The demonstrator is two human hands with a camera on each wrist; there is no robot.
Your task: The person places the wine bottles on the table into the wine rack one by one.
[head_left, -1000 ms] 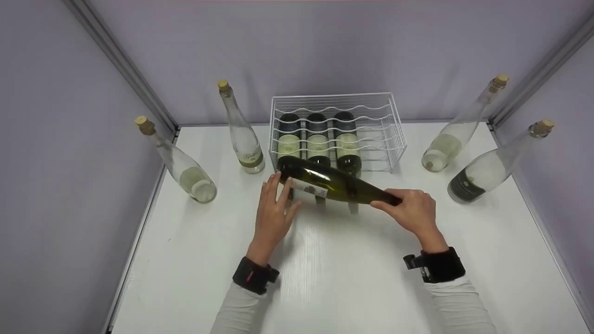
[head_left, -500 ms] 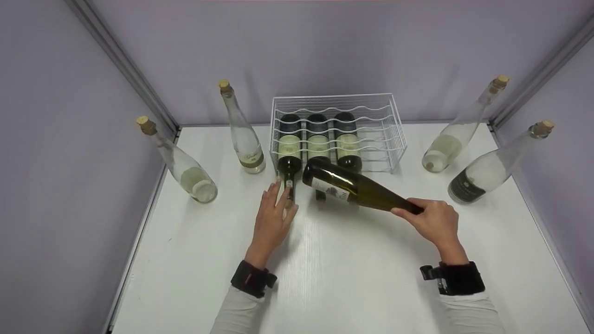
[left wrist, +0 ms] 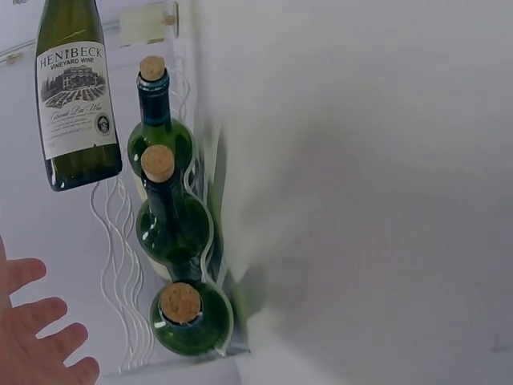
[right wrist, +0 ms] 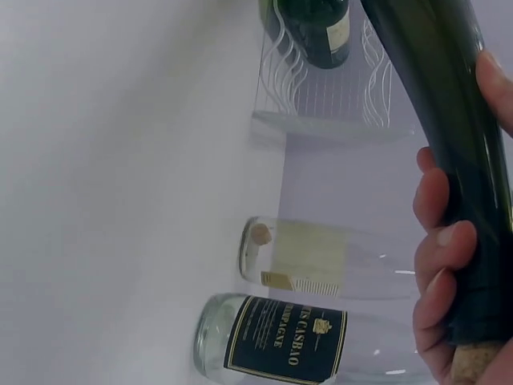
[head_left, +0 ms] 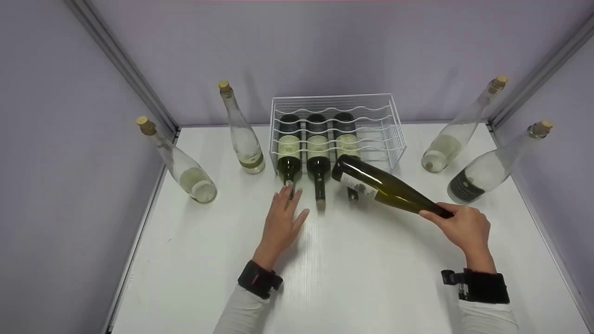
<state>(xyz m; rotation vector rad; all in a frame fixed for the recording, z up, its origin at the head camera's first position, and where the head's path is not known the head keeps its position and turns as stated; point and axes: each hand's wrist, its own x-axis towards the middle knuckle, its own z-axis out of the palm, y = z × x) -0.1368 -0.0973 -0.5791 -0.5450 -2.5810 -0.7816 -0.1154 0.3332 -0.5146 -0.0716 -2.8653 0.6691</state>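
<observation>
My right hand point(head_left: 464, 227) grips the neck of a green wine bottle point(head_left: 394, 188), fingers curled round it just above the cork in the right wrist view. The bottle slants, its base up and left before the rack, with a white vineyard label point(left wrist: 76, 100) facing the left wrist camera. My left hand point(head_left: 280, 220) has its fingers spread and holds nothing; its fingertips overlap the neck of the leftmost racked bottle point(head_left: 289, 164) in the head view. Beside that one lie a middle bottle point(head_left: 318, 163) and a third bottle point(head_left: 345, 134), necks toward me, in the white wire rack point(head_left: 394, 125).
Two clear corked bottles stand on the left, an outer bottle point(head_left: 185, 167) and an inner bottle point(head_left: 245, 139). On the right are a pale-labelled clear bottle point(head_left: 452, 134) and a black-labelled clear bottle point(head_left: 487, 169). Walls enclose the white table point(head_left: 348, 278) at back and sides.
My right hand has carried the green bottle to the right and toward me, uncovering the left and middle racked bottles. The left hand has come off the held bottle's base end and shifted slightly right.
</observation>
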